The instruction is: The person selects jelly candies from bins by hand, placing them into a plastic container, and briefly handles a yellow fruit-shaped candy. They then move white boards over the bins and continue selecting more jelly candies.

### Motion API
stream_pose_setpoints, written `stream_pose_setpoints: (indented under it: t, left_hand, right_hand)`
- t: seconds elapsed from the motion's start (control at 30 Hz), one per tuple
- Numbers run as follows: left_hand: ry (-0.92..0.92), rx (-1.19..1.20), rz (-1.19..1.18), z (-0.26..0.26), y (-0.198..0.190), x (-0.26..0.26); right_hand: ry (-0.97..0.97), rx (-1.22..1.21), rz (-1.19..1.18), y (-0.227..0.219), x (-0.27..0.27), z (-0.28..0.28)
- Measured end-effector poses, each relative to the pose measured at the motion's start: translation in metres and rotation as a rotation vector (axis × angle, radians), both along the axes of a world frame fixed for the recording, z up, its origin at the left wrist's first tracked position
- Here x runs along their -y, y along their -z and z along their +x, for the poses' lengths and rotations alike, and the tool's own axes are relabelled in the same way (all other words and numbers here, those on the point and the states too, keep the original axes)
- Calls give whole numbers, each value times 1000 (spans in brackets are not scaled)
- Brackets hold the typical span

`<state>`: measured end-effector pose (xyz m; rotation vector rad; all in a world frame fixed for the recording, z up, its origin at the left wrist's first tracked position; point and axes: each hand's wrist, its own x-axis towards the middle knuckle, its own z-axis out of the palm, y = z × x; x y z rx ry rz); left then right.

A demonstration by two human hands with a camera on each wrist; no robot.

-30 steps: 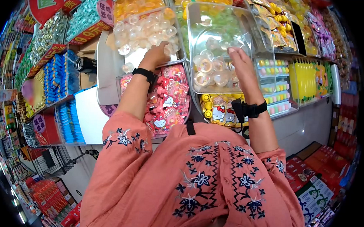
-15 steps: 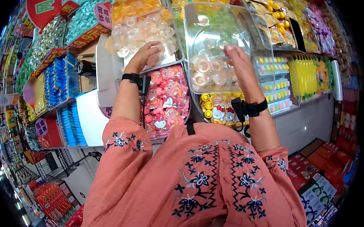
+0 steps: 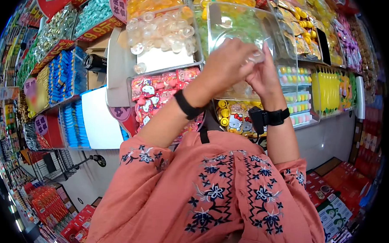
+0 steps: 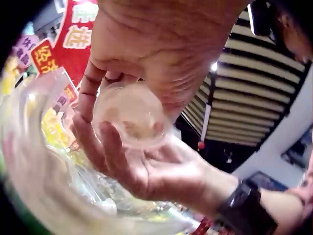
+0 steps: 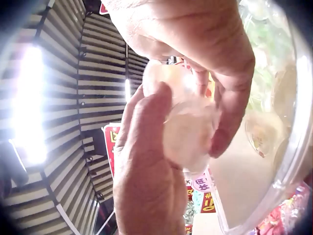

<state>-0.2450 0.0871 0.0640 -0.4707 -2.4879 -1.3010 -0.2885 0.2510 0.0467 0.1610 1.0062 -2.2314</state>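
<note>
My left hand (image 3: 227, 64) and right hand (image 3: 268, 81) meet over the right-hand clear plastic bin (image 3: 213, 95). Between them is a pale, clear jelly cup (image 4: 129, 115), gripped by the fingers of both. In the right wrist view a second pale cup (image 5: 168, 78) shows behind the nearer jelly cup (image 5: 190, 139), close to the left thumb. Right fingers (image 4: 115, 152) curl round the cup's side in the left wrist view. Left of the hands, another clear bin holds many pale jelly cups (image 3: 163, 33), heaped toward its back, with white bottom showing at the front.
Pink candy packets (image 3: 150, 93) lie in front of the left bin, yellow cartoon packets (image 3: 242, 117) in front of the right one. Trays of pastel sweets (image 3: 297, 97) stand at the right. A black cylinder (image 3: 94, 63) and white panel (image 3: 101, 121) are at the left.
My left hand has lifted away from the left bin with a jelly cup and crossed right to meet the right hand. The right hand stays over the right bin, its fingers now round a cup.
</note>
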Motion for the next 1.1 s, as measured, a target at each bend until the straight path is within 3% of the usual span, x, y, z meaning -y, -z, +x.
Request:
stream_pose_setpoints:
  t: [0.03, 0.13, 0.2, 0.27, 0.33, 0.4, 0.47, 0.57, 0.77, 0.97, 1.1]
  left_hand:
    - [-50, -59, -181, 4, -2, -8]
    - [-51, -120, -32, 10, -1, -14]
    - [-149, -154, -45, 9, 2, 4]
    - [-238, -198, -66, 5, 6, 42]
    - [-323, -222, -123, 2, 31, 102]
    - [-517, -15, -72, 4, 61, 162]
    - [-667, 61, -233, 2, 103, 220]
    - [-769, 210, -435, 0, 112, 255]
    - [-858, 167, -457, -44, 119, 278]
    - [-915, 332, -485, -83, 112, 303]
    - [-791, 526, -544, -102, 136, 329]
  right_hand:
    - [0, 45, 9, -8, -1, 2]
    - [44, 22, -10, -6, -4, 0]
    - [90, 39, 80, 2, -10, 0]
    - [51, 49, 61, 36, -23, -16]
    - [81, 71, 229, 22, -17, -10]
    - [95, 55, 333, 19, -16, -7]
    - [93, -7, 374, 29, -19, -10]
    - [96, -60, 480, 29, -17, -11]
    - [101, -209, 723, 25, -15, -9]
    - [105, -308, 794, 22, -18, -4]
    - [141, -339, 829, 17, -14, 1]
